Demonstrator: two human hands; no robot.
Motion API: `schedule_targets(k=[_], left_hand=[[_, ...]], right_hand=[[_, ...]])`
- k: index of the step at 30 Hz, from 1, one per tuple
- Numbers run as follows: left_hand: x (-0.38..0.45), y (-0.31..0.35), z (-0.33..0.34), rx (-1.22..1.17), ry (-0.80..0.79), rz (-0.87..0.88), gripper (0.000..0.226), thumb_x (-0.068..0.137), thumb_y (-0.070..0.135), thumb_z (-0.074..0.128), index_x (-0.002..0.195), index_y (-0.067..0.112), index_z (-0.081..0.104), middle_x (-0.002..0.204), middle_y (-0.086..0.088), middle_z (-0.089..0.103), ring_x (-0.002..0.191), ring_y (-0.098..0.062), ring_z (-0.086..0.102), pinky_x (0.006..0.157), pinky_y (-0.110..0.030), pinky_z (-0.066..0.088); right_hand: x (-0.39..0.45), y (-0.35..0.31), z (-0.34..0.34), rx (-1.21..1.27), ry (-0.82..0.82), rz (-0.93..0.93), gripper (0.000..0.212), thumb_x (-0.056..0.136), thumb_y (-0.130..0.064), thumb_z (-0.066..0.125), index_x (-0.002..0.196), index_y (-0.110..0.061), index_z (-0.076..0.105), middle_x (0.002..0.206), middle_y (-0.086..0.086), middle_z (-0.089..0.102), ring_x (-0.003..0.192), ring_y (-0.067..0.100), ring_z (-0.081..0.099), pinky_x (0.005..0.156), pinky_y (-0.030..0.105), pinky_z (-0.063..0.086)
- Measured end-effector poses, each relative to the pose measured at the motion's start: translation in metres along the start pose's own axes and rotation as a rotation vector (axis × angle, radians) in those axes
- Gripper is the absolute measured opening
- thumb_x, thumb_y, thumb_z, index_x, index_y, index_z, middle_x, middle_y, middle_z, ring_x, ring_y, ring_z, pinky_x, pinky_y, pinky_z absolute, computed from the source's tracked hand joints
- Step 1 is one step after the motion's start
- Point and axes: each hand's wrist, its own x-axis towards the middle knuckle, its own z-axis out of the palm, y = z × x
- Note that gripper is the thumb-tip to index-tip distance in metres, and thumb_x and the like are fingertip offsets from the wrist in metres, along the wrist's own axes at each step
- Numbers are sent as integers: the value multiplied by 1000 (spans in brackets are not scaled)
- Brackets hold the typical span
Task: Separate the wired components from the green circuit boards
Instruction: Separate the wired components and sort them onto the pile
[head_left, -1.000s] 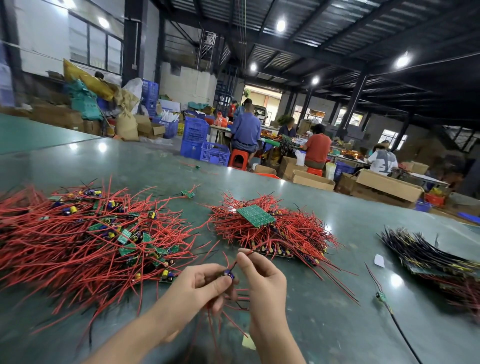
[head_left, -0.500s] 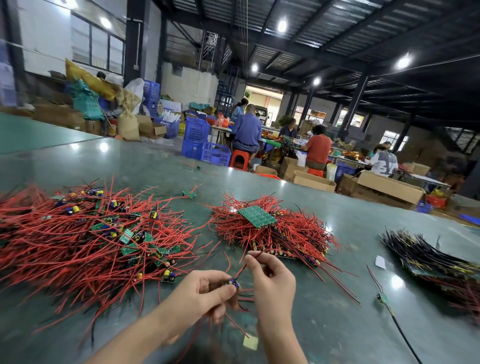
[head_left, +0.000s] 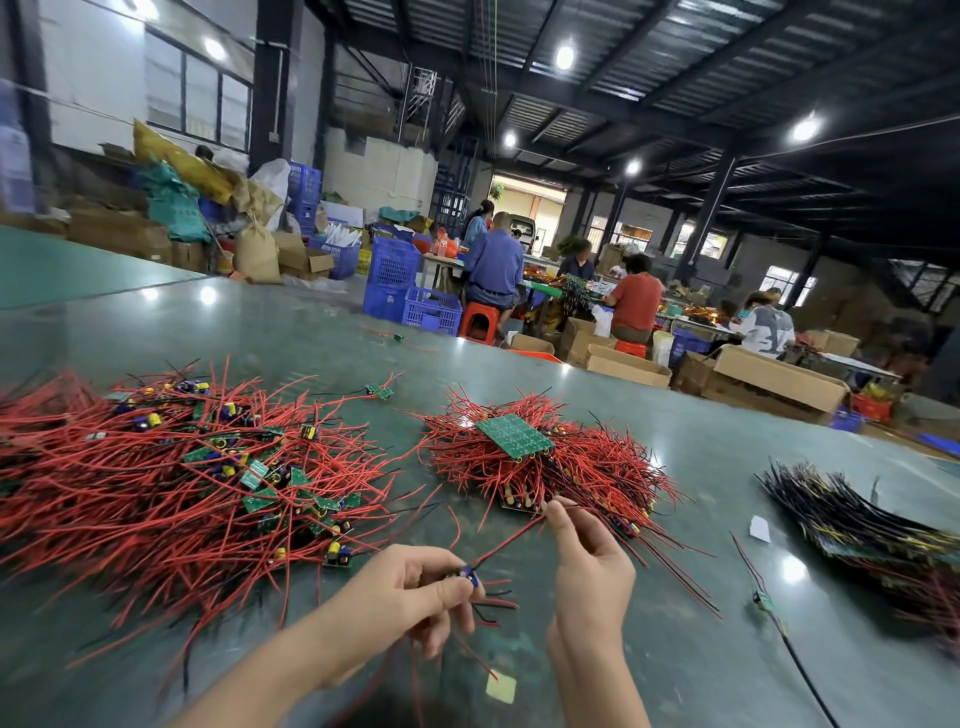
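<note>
Head view: left hand (head_left: 415, 587) mostly hides its pinched wired component (head_left: 470, 576).

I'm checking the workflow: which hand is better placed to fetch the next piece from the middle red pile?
Right hand: it pinches a red wire beside the middle pile; the left hand holds the small component.

A single wide-angle camera worn on the head looks forward and slightly down across a green table (head_left: 675, 467), close over the left hand (head_left: 410, 597) and right hand (head_left: 592, 566), with the workshop hall stretching behind.
</note>
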Motion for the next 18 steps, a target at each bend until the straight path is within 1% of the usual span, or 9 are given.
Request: schedule_targets(k=[3, 5, 6, 8, 9, 10, 13, 15, 18], left_hand=[[1, -1, 0, -83, 13, -95, 21, 79, 24, 67, 82, 4, 61, 66, -9, 64, 41, -10, 46, 41, -19, 37], [2, 1, -3, -147, 82, -156, 19, 74, 26, 61, 77, 7, 61, 62, -8, 60, 38, -8, 36, 39, -15, 27], [2, 3, -4, -145, 119, -169, 20, 73, 30, 64, 74, 10, 62, 58, -5, 55, 38, -7, 29, 38, -14, 22], [1, 4, -5, -87, 202, -154, 30, 73, 43, 72, 68, 15, 61, 52, 2, 41, 39, -6, 19, 38, -12, 15], [1, 5, -5, -51, 238, -131, 32, 73, 47, 68, 65, 17, 60, 51, 3, 35, 40, -7, 17, 38, -12, 14], [1, 5, -5, -20, 265, -105, 31, 73, 46, 66, 62, 18, 58, 50, 4, 32, 40, -7, 17, 37, -12, 13], [2, 5, -9, 78, 309, -34, 28, 84, 32, 64, 60, 18, 58, 47, 5, 34, 36, -5, 21, 35, -13, 16], [4, 4, -14, 238, 362, 29, 29, 87, 26, 64, 59, 20, 59, 48, 3, 37, 35, -5, 26, 35, -13, 22], [6, 2, -20, 354, 424, 74, 32, 88, 24, 64, 56, 21, 59, 45, 6, 40, 37, -4, 30, 40, -13, 26]], right_hand=[[0, -1, -1, -68, -35, -24, 12, 79, -2, 70, 73, -12, 71, 66, -9, 71, 62, -4, 61, 61, 5, 46], [0, -3, -1, -57, -74, -4, 10, 79, -3, 70, 73, -11, 71, 66, -9, 71, 62, -4, 61, 61, 5, 46], [-1, -4, 0, -46, -95, 4, 10, 79, -3, 70, 73, -12, 70, 66, -8, 71, 62, -4, 61, 61, 5, 45], [-2, -6, 1, -14, -142, 25, 10, 78, -5, 71, 72, -13, 70, 65, -7, 69, 59, -4, 59, 64, 10, 45], [-2, -6, 1, 9, -167, 55, 5, 76, -9, 72, 72, -13, 70, 63, -7, 67, 57, -3, 56, 65, 13, 43], [-2, -7, 1, 35, -185, 101, 2, 73, -14, 72, 74, -12, 70, 60, -8, 63, 54, -1, 51, 65, 16, 39], [1, -9, 0, 143, -252, 292, 16, 65, -23, 70, 75, -11, 66, 55, -6, 46, 48, 4, 35, 58, 21, 29], [1, -10, 1, 228, -340, 402, 16, 65, -24, 67, 74, -12, 61, 55, -6, 41, 48, 6, 32, 57, 23, 27], [1, -9, 2, 239, -371, 424, 14, 68, -23, 65, 75, -12, 60, 57, -5, 43, 49, 6, 34, 59, 24, 29]])
